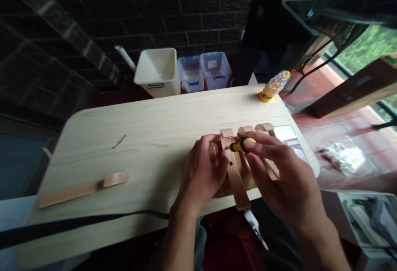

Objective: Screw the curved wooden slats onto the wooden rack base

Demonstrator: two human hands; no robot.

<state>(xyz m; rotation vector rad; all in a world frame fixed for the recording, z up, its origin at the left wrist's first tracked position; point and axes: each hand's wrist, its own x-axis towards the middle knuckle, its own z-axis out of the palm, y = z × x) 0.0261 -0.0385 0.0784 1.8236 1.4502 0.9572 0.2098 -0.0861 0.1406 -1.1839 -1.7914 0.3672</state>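
Note:
My right hand (281,174) grips a short screwdriver (238,146) with a yellow and black handle. Its tip points at a small screw (227,148) in a light wooden slat (237,184) with a curled end. A second dark screw or hole (231,163) shows lower on the same slat. Wrapped round the brown wooden piece (214,151) under the slat is my left hand (203,174), its thumb beside the screwdriver tip. Two more curled slats (264,127) lie to the right, partly hidden behind my right hand.
A loose curled slat (83,190) and a thin dark metal piece (119,141) lie left on the pale table (149,126). A phone (287,134) rests at the right, with a clear yellow-capped bottle (274,86) behind. Plastic bins (156,66) stand beyond the far edge.

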